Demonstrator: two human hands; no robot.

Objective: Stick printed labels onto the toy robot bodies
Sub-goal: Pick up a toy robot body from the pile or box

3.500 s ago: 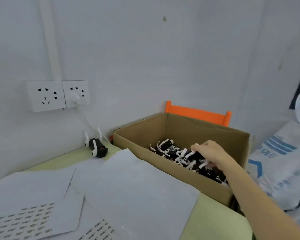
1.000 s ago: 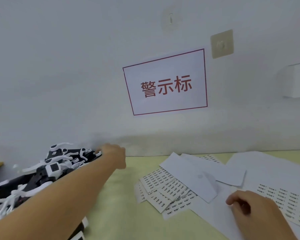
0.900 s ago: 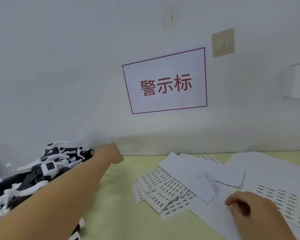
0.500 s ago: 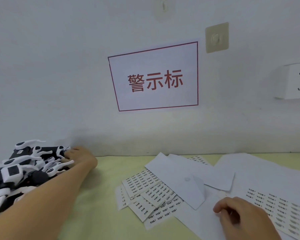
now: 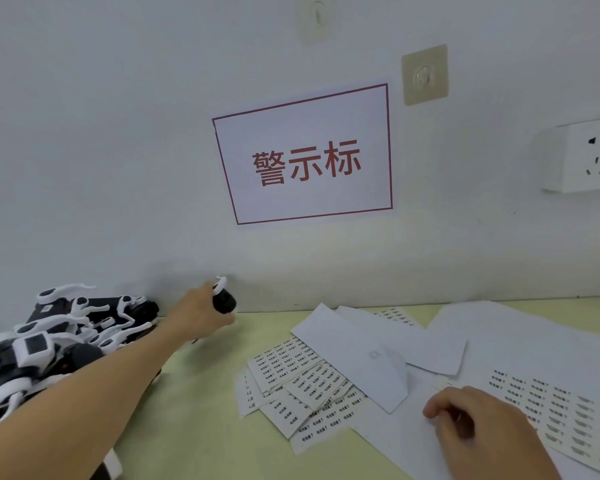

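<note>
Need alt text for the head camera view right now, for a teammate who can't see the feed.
A person's left hand holds a black-and-white toy robot beside a pile of toy robots at the left of a pale green table. The right hand rests, fingers curled, on white paper by sheets of printed labels. A red-bordered sign hangs on the wall.

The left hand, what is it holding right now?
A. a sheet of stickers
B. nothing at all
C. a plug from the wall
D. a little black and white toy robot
D: the left hand has its fingers curled round a small black and white toy robot, lifted just to the right of the pile of toy robots. The label sheets lie untouched on the table.
</note>
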